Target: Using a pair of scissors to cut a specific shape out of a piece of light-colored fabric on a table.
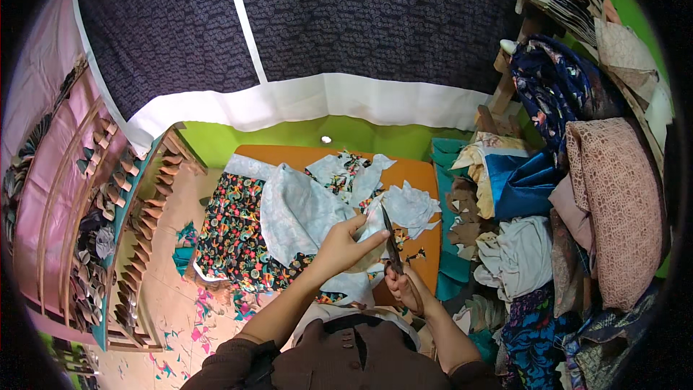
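My left hand pinches a pale piece of fabric between thumb and fingers. In my right hand is a pair of dark scissors, blades pointing up beside the held fabric. Whether the blades are apart is hard to make out. To the left, a black floral cloth lies over the orange table, with its pale underside folded up on top. Ragged pale offcuts rest right of my hands, and more floral scraps lie farther back.
Wooden racks with shoe lasts and shoe-shaped pieces stand at the left. Coloured scraps litter the floor. Along the right are heaped fabrics, including a blue shiny cloth and a pink lacy roll. A dark patterned curtain hangs behind.
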`<state>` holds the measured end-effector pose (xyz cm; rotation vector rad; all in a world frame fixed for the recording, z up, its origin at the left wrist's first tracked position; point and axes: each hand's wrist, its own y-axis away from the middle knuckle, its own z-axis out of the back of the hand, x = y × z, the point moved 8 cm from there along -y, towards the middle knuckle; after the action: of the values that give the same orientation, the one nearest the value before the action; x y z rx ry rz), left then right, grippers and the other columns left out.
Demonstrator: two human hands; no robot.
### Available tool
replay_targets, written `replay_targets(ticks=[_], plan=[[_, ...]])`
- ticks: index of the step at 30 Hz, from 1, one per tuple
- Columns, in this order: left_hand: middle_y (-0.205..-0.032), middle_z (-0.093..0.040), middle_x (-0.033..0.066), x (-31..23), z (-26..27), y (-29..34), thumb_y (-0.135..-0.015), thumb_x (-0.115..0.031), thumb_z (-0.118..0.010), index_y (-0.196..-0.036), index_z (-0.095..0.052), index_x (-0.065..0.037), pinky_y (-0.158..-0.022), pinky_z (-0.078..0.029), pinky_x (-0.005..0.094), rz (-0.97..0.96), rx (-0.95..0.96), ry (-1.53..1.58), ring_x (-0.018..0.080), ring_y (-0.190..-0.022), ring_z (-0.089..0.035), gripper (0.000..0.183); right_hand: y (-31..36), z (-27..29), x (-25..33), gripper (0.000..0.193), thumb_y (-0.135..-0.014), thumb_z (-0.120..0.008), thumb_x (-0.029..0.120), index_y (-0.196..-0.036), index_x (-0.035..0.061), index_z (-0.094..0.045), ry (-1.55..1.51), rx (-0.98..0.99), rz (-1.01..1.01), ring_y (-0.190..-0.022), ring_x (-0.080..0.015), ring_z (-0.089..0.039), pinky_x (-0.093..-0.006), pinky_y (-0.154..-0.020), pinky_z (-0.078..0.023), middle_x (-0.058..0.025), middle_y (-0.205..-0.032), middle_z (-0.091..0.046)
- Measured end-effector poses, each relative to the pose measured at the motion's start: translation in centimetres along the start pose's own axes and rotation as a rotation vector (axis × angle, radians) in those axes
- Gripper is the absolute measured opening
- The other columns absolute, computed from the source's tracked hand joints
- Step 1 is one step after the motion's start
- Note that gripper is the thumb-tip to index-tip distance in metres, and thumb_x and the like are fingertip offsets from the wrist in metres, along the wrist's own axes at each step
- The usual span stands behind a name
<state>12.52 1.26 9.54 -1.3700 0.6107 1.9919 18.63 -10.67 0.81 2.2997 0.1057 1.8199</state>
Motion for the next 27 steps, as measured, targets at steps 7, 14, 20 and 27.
replay_targets(ticks=[7,14,20,27], plan=[[-0.058,-0.048,-0.0041,1.5,-0.1,-0.1,-0.077,-0.021,-0.059,-0.071,-0.055,0.001,-0.046,-0.032,0.0192,0.019,-0.093,0.016,0.0021,-0.054,-0.038,0.022,0.5,-1.6,-0.1,0.065,-0.061,-0.044,0.071,-0.085,0.0117,-0.034,-0.203,0.115,-0.094,-0.054,-0.0018,-0.023,-0.0146,-0.048,-0.022,0.0053,-0.068,-0.029],[-0.06,-0.05,-0.0042,1.7,-0.6,-0.1,-0.077,-0.02,-0.059,-0.075,-0.056,0.001,-0.047,-0.034,0.0191,0.022,-0.084,0.064,0.0025,-0.055,-0.04,0.022,0.4,-1.9,-0.6,0.065,-0.06,-0.04,0.073,-0.083,0.013,-0.032,-0.275,0.156,-0.123,-0.052,-0.0023,-0.02,-0.0159,-0.045,-0.019,0.0053,-0.067,-0.027],[-0.059,-0.048,-0.0052,1.7,-0.5,-0.1,-0.077,-0.019,-0.059,-0.073,-0.055,0.0,-0.047,-0.032,0.0182,0.062,-0.04,-0.068,0.0016,-0.054,-0.038,0.02,0.6,-1.2,-1.7,0.06,-0.063,-0.046,0.068,-0.081,0.0119,-0.037,-0.336,0.182,-0.168,-0.047,-0.0014,-0.023,-0.0159,-0.041,-0.022,0.007,-0.063,-0.03],[-0.059,-0.048,-0.0063,3.3,-1.1,-0.3,-0.078,-0.019,-0.058,-0.074,-0.055,0.0,-0.046,-0.031,0.0182,0.034,-0.086,0.038,0.0011,-0.054,-0.038,0.019,0.9,-2.2,-1.5,0.07,-0.056,-0.036,0.077,-0.085,0.0143,-0.03,-0.38,0.234,-0.183,-0.054,-0.0028,-0.02,-0.0155,-0.049,-0.02,0.0058,-0.07,-0.025]])
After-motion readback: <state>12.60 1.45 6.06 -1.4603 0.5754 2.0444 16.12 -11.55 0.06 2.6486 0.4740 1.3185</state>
